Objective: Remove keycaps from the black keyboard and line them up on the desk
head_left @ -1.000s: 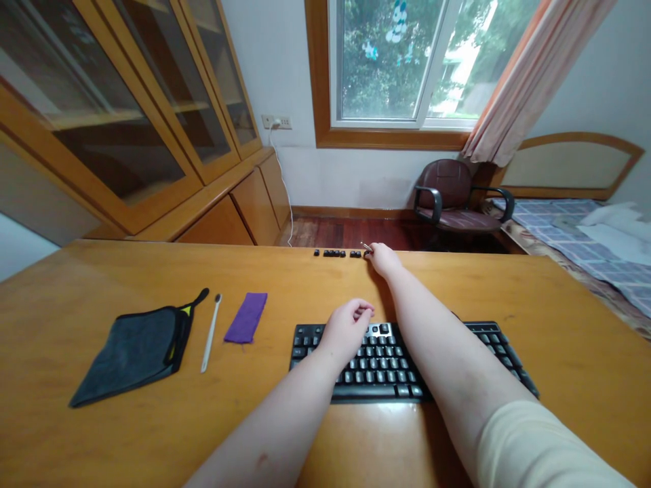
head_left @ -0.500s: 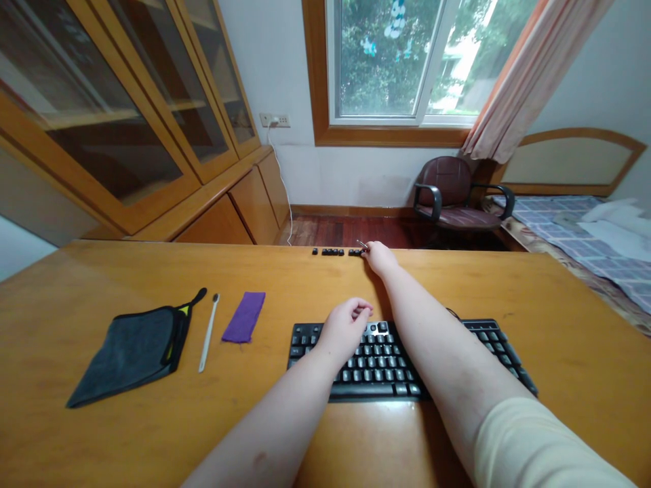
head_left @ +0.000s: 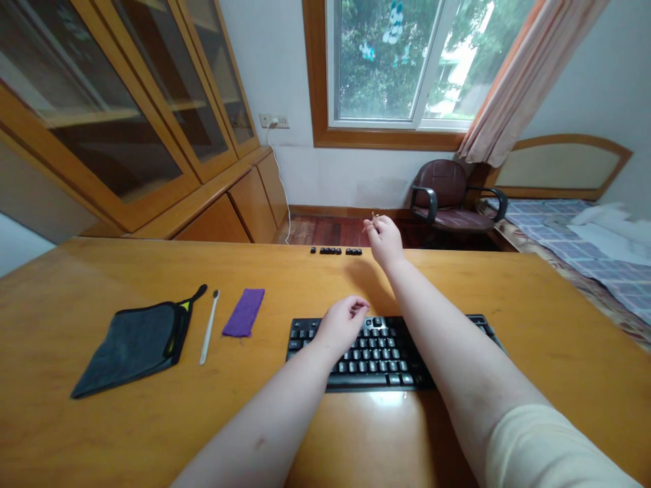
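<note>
A black keyboard (head_left: 371,369) lies on the desk, with several keys gone from its top row. Over its upper left part rests my left hand (head_left: 346,320), fingers curled together; whatever they may hold is hidden. My right hand (head_left: 385,240) is raised near the desk's far edge, its fingers closed on a small thin metal tool (head_left: 375,217), mostly covered by the fingers. Just left of and below that hand, black keycaps (head_left: 330,251) stand in a row along the far edge. My right forearm hides part of the keyboard's right side.
On the left of the wooden desk (head_left: 152,440) lie a dark grey cloth pouch (head_left: 132,346), a white toothbrush (head_left: 209,329) with a dark head and a purple cloth (head_left: 245,313). Past the far edge are a chair (head_left: 447,193) and a glass-door cabinet (head_left: 198,183).
My right hand has lifted up and away from the right end of the keycap row, carrying the metal tool. My left hand stays over the keyboard.
</note>
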`<state>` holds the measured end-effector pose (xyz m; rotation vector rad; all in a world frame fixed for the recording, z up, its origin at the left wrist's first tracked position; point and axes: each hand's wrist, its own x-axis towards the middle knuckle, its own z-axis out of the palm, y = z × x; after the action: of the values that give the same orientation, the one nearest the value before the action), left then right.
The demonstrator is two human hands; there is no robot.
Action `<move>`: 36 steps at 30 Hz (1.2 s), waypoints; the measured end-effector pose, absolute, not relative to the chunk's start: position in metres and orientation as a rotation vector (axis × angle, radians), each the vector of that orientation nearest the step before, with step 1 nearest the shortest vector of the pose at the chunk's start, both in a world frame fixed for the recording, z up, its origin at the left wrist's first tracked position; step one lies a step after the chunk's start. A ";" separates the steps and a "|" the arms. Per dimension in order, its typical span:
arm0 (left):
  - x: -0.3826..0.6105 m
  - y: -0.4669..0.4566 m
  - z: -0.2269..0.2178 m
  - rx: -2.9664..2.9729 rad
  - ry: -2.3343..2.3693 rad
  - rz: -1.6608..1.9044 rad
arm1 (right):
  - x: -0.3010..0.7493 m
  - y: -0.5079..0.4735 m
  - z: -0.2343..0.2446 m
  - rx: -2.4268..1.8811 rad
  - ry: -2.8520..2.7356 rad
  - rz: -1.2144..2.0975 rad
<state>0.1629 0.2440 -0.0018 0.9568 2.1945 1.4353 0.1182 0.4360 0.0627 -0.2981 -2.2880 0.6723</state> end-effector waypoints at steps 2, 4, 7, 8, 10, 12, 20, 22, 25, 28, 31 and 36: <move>0.164 0.243 0.000 1.008 2.232 1.376 | 0.140 0.428 0.083 -0.294 -2.215 0.757; 0.166 0.243 0.002 1.060 2.272 1.307 | 0.165 0.420 0.089 -0.321 -2.154 0.923; 0.168 0.243 0.004 1.143 2.321 1.203 | 0.202 0.410 0.074 -0.362 -2.196 1.183; 0.169 0.243 0.005 1.170 2.337 1.158 | 0.212 0.408 0.065 -0.351 -2.273 1.224; 0.170 0.243 0.005 1.216 2.366 1.058 | 0.226 0.406 0.048 -0.298 -2.414 1.161; 0.171 0.244 0.005 1.251 2.383 0.976 | 0.232 0.405 0.036 -0.296 -2.475 1.065; 0.171 0.244 0.004 1.250 2.385 0.962 | 0.230 0.398 0.025 -0.323 -2.583 1.013; 0.171 0.244 0.005 1.251 2.383 0.962 | 0.230 0.397 0.022 -0.279 -2.579 1.057; 0.171 0.244 0.005 1.246 2.399 0.955 | 0.232 0.397 0.018 -0.184 -2.585 1.160; 0.171 0.244 0.006 1.263 2.414 0.932 | 0.234 0.397 0.016 -0.127 -2.625 1.422; 0.172 0.244 0.008 1.312 2.412 0.877 | 0.235 0.398 0.015 -0.100 -2.626 1.652; 0.172 0.243 0.009 1.391 2.419 0.813 | 0.236 0.401 0.014 -0.094 -2.545 1.802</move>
<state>0.1716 0.2431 0.0092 1.3910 2.4191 0.8129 0.2357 0.4013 0.0143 -0.0942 -2.5453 1.8021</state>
